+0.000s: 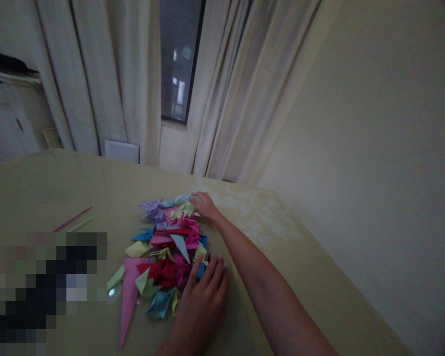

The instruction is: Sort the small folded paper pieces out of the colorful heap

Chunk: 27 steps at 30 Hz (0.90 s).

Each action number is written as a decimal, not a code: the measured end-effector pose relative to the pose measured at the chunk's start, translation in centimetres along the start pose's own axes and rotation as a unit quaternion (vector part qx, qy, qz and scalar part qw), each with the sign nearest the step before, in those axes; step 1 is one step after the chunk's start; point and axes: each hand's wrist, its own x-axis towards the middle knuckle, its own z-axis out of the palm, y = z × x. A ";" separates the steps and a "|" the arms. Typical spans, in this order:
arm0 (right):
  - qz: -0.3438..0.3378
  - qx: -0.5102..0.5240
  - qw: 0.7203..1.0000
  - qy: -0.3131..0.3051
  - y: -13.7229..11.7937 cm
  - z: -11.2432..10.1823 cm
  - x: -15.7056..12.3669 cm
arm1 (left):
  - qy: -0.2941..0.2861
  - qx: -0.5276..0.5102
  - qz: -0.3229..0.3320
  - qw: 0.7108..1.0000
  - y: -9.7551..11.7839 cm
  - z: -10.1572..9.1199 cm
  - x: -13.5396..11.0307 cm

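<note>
A heap of folded paper pieces point(170, 237) in red, pink, purple, blue, yellow and pale green lies on the cloth-covered table. Against its near right side rests my left hand point(205, 294), fingers stretched out and slightly apart, palm down. My right hand point(204, 205) reaches across to the far right corner, its fingers spread over the pale green and light blue pieces; part of the fingertips is hard to make out. A long pointed pink paper cone point(129, 296) sticks out at the heap's near left. Neither hand visibly grips a piece.
Left of the heap lie a thin pink stick point(72, 219) and a pale green stick point(80, 225). The lower left corner is pixelated. Curtains point(133, 74), a window point(178, 64) and a wall point(385, 148) stand beyond the yellowish patterned tablecloth point(267, 217).
</note>
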 end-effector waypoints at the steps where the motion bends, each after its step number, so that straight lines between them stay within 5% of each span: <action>1: -0.005 0.002 1.000 -0.023 0.2 0.6 0.6 | 0.004 0.001 -0.004 1.000 -0.1 0.1 0.0; 7: -0.005 0.014 0.994 -0.104 0.5 3.3 3.0 | -0.001 0.032 -0.025 0.999 -1.2 0.2 0.4; 11: -0.027 0.027 0.990 -0.133 0.0 2.9 1.5 | -0.022 0.075 -0.107 0.991 -2.4 -0.2 0.8; 17: -0.026 0.010 0.997 -0.074 -1.2 -0.2 -6.7 | -0.077 0.099 -0.177 0.976 -2.8 -2.5 1.2; 27: 0.036 0.134 0.989 -0.044 -2.6 -10.1 -23.5 | -0.089 0.169 -0.125 0.974 -2.5 -5.1 0.2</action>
